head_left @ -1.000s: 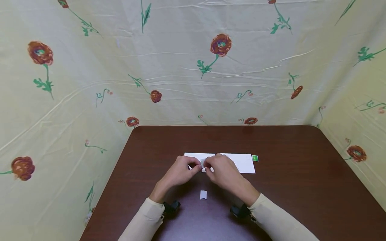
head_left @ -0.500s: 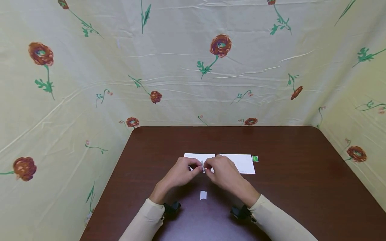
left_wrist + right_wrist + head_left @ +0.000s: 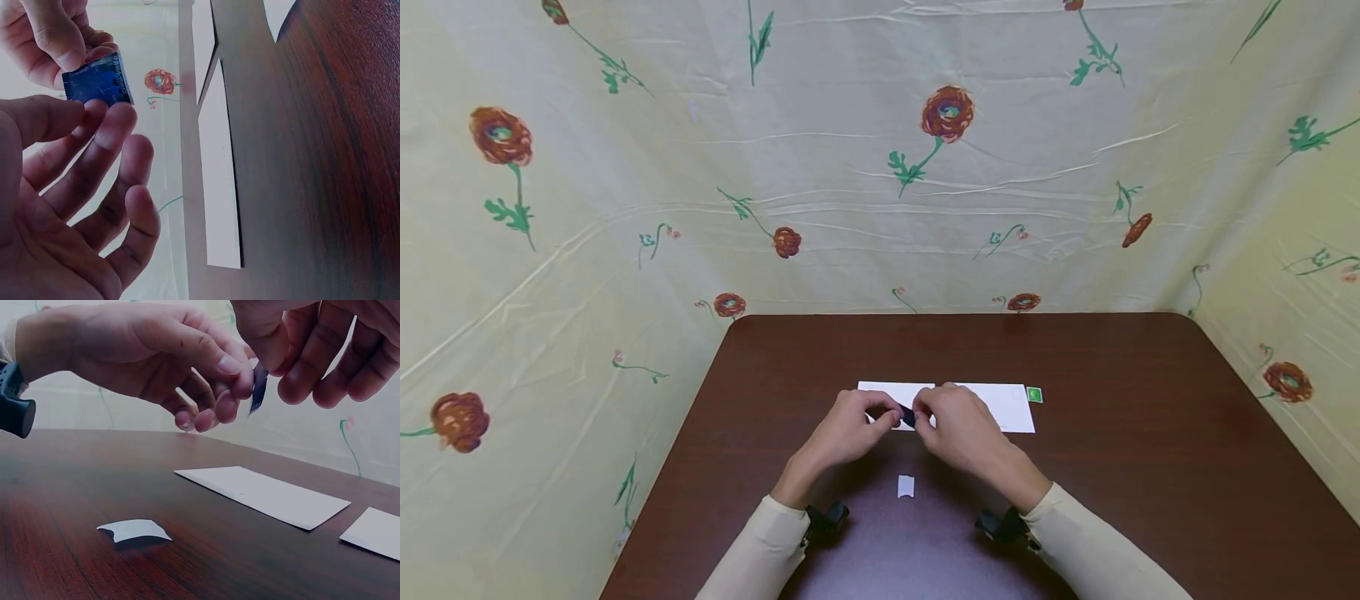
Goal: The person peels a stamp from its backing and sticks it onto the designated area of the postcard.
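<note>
A small dark blue postage stamp (image 3: 103,80) with serrated edges is held between my two hands, above the white envelopes. My left hand (image 3: 852,427) pinches one side of it between thumb and fingertips; its other fingers are loosely bent in the left wrist view. The opposite side is pinched by my right hand (image 3: 958,425), thumb on the printed face. Under the hands lie a left envelope (image 3: 880,387) and a right envelope (image 3: 1007,407), side by side and partly covered. The right wrist view shows the stamp nearly edge-on.
Nearer to me on the brown table (image 3: 1105,500) lies a small, slightly curled white paper piece (image 3: 906,486). A green stamp (image 3: 1034,395) sits at the right envelope's right edge. Behind the table hangs a flowered cloth (image 3: 835,167).
The stamp has been turned between my fingers: its pale side showed first, then nearly its edge, and now its dark side shows in the head view. Both hands have stayed almost in place.
</note>
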Demonstrator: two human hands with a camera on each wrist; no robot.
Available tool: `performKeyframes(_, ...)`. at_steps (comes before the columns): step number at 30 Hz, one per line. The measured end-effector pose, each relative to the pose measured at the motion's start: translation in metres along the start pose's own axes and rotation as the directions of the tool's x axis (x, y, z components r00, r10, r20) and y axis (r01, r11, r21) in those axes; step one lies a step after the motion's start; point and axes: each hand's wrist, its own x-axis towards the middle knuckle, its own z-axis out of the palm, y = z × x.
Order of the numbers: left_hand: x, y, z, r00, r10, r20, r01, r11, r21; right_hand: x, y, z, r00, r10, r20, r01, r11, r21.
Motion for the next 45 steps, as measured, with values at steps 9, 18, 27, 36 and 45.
performKeyframes(9,0.001,0.001,0.001,0.997,-0.044,-0.066,0.044,0.999,0.004,0.0,0.001,-0.003,0.999,0.044,0.01,-0.044,0.999,0.018)
performKeyframes(18,0.003,0.003,0.002,0.994,-0.052,-0.094,0.054,0.998,0.019,0.001,0.002,-0.005,0.997,0.076,0.032,-0.078,0.996,0.041)
performKeyframes(27,0.011,0.01,0.0,0.988,-0.061,-0.139,0.065,0.998,0.023,0.011,0.01,-0.013,0.996,0.076,0.046,-0.079,0.995,0.062)
performKeyframes(36,0.036,0.025,-0.008,0.966,-0.033,-0.255,0.028,0.999,-0.022,0.039,0.023,-0.033,0.995,0.097,0.034,-0.099,0.991,0.092)
performKeyframes(45,0.057,0.028,-0.008,0.961,-0.045,-0.272,0.051,0.999,0.012,0.048,0.034,-0.034,0.989,0.145,0.037,-0.148,0.984,0.1)
